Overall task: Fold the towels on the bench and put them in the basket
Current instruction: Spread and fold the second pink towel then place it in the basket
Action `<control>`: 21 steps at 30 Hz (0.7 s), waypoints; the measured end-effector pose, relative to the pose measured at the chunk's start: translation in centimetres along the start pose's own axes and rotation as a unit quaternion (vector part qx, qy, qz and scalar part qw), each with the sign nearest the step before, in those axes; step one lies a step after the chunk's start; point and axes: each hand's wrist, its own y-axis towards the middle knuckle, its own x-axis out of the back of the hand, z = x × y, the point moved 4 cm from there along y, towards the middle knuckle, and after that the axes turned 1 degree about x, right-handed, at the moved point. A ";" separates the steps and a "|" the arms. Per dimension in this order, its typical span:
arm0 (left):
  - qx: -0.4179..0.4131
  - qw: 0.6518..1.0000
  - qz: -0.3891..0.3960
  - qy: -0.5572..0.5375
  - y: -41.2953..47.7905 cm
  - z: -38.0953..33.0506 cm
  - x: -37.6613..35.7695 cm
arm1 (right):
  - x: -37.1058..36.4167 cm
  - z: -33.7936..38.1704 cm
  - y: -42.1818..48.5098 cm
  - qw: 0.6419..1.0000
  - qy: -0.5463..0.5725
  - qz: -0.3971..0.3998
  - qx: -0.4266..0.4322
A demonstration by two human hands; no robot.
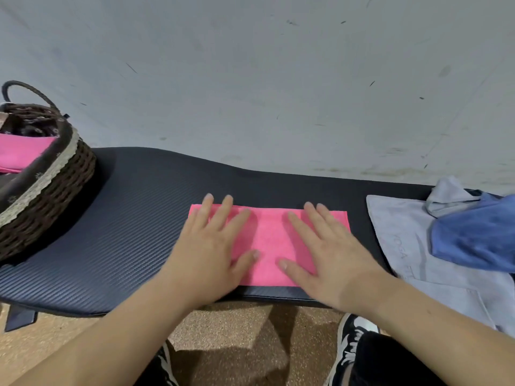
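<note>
A pink towel (271,240), folded into a flat rectangle, lies on the dark padded bench (125,218) near its front edge. My left hand (211,246) presses flat on the towel's left part with fingers straight and spread. My right hand (328,252) presses flat on its right part the same way. A brown wicker basket (53,190) with a handle stands at the bench's left end, and a folded pink towel (19,151) lies inside it. At the right end lies a pale grey towel (412,246) with a blue towel (479,235) crumpled on top of it.
A grey scuffed wall (278,79) runs right behind the bench. Below the bench's front edge is speckled brown floor (237,344), with my black-and-white shoes (351,346) on it. Bare bench surface stretches between the basket and the pink towel.
</note>
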 end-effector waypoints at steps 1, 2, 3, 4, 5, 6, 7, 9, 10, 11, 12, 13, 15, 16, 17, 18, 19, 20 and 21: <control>0.007 0.999 0.051 0.016 -0.2 0.0 -1.2 | -1.2 -0.1 0.0 0.999 -0.018 0.037 -0.008; 0.016 0.997 0.075 0.024 -0.2 0.3 -2.0 | -1.9 -0.3 -0.1 0.998 -0.030 0.054 -0.013; 0.020 0.996 0.078 0.028 -0.2 0.6 -2.5 | -2.5 -0.5 -0.1 0.998 -0.035 0.059 -0.014; 0.020 0.997 0.075 0.028 -0.2 0.7 -2.6 | -2.9 -0.6 -0.1 0.997 -0.039 0.059 -0.014; 0.018 0.997 0.073 0.022 -0.1 0.7 -2.7 | -3.2 -0.7 -0.1 0.997 -0.044 0.054 -0.015; 0.018 0.997 0.076 0.011 0.2 0.8 -2.8 | -3.3 -0.7 -0.2 0.997 -0.049 0.049 -0.017; 0.020 0.997 0.080 -0.003 0.4 1.0 -2.7 | -3.4 -0.6 -0.3 0.997 -0.055 0.047 -0.017; 0.037 0.997 0.059 -0.033 1.0 1.7 -1.8 | -3.2 -0.4 -0.4 0.997 -0.058 0.043 -0.016; 0.061 0.996 0.042 -0.047 1.3 2.4 -1.1 | -2.9 -0.3 -0.4 0.997 -0.061 0.036 -0.015; 0.093 0.993 0.033 -0.060 1.6 3.2 -0.3 | -2.6 -0.3 -0.3 0.997 -0.068 0.024 -0.011; 0.126 0.989 0.034 -0.075 1.9 4.0 0.4 | -2.3 -0.2 -0.2 0.997 -0.073 0.009 -0.003; 0.153 0.983 0.038 -0.091 2.0 4.5 0.9 | -2.0 0.0 -0.1 0.997 -0.072 -0.004 0.006; 0.187 0.974 0.049 -0.116 2.0 4.8 1.6 | -2.2 0.4 0.2 0.997 -0.067 -0.004 0.026; 0.198 0.970 0.060 -0.130 1.9 4.8 1.6 | -2.4 0.5 0.4 0.998 -0.060 0.004 0.032; 0.212 0.963 0.068 -0.151 1.9 4.9 1.5 | -2.6 0.4 0.6 0.998 -0.051 0.011 0.035; 0.229 0.954 0.070 -0.181 1.9 5.2 1.6 | -2.6 0.4 0.9 0.998 -0.045 0.014 0.037; 0.243 0.942 0.063 -0.223 1.8 5.5 1.8 | -2.6 0.3 1.1 0.998 -0.043 0.018 0.039; 0.255 0.929 0.053 -0.265 1.7 5.9 2.1 | -2.6 0.2 1.2 0.998 -0.044 0.022 0.039; 0.260 0.917 0.046 -0.299 1.6 6.1 2.3 | -2.6 0.2 1.3 0.998 -0.047 0.026 0.038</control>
